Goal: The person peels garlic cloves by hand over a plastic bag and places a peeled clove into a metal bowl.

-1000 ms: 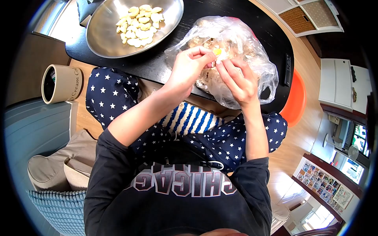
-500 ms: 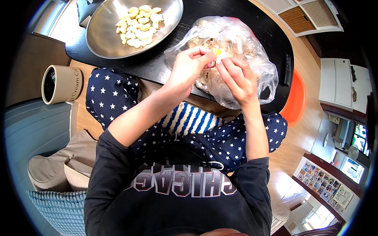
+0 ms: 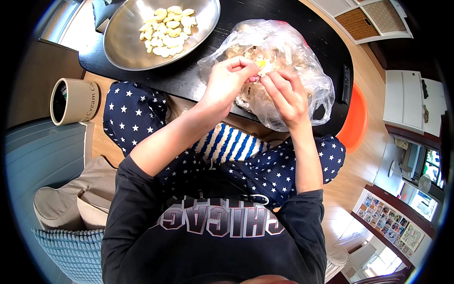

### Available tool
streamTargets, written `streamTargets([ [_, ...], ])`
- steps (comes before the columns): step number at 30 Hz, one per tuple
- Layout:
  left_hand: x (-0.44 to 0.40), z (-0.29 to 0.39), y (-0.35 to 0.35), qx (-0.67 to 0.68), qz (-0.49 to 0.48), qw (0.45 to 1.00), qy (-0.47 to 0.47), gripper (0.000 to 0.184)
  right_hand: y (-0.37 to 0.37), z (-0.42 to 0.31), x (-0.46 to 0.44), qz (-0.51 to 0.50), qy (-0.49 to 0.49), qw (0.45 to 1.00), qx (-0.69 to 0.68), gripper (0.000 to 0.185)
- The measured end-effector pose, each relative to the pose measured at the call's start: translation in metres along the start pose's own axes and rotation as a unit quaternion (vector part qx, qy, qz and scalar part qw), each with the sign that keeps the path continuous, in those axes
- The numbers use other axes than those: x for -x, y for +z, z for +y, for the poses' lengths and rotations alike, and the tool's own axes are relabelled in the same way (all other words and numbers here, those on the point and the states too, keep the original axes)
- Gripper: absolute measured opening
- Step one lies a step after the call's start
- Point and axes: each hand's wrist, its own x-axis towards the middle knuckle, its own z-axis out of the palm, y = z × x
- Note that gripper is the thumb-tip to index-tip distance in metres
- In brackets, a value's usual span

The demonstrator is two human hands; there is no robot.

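A small yellow and white piece, which looks like a garlic clove (image 3: 261,63), is pinched in the fingertips of my left hand (image 3: 230,78). Close to its right side, my right hand (image 3: 286,94) has its thumb and fingers pressed together; whatever they grip is too small to name. Both hands are over a clear plastic bag (image 3: 318,80) filled with papery, pale brown skins. To the upper left, a wide steel bowl (image 3: 118,40) holds several peeled, pale yellow cloves.
The bowl and bag rest on a black table (image 3: 175,78), with a dark remote (image 3: 346,84) at its right edge. An orange seat (image 3: 355,118) is beyond that edge. A cream bin (image 3: 74,102) stands at left. My crossed legs are below the table edge.
My right fingers have shifted slightly away from the clove, and more pale skin shows between the hands. My left hand has barely moved.
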Motion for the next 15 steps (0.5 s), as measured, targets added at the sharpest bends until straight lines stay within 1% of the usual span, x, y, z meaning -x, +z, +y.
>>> streamTargets([
  [3,0.001,0.003,0.002,-0.008,0.010,1.000,-0.007,0.008,0.000,0.000,0.000,0.002,0.006,1.000,-0.003,0.028],
  [6,-0.001,0.003,0.000,0.002,-0.009,1.000,-0.017,0.008,0.003,0.001,0.002,0.014,0.011,1.000,0.002,0.029],
  [8,0.000,0.006,0.002,0.053,-0.015,0.998,-0.036,0.009,0.006,0.003,0.005,0.027,0.014,1.000,0.005,0.029],
  [10,-0.001,0.006,0.000,0.074,-0.015,0.996,-0.036,0.010,0.008,0.006,0.008,0.062,0.063,0.996,-0.024,0.024],
  [11,-0.002,0.007,0.000,0.095,-0.016,0.995,-0.037,0.010,0.010,0.007,0.007,0.062,0.063,0.996,-0.024,0.024],
  [13,-0.006,0.006,-0.003,0.099,-0.011,0.995,-0.030,0.011,0.012,0.007,0.003,0.111,0.171,0.978,-0.054,0.015],
  [14,-0.007,0.005,-0.004,0.103,-0.007,0.994,-0.023,0.012,0.012,0.007,0.003,0.111,0.170,0.978,-0.054,0.015],
  [15,-0.008,0.005,-0.004,0.103,-0.010,0.994,-0.016,0.014,0.013,0.006,0.004,0.090,0.238,0.964,-0.080,0.013],
])
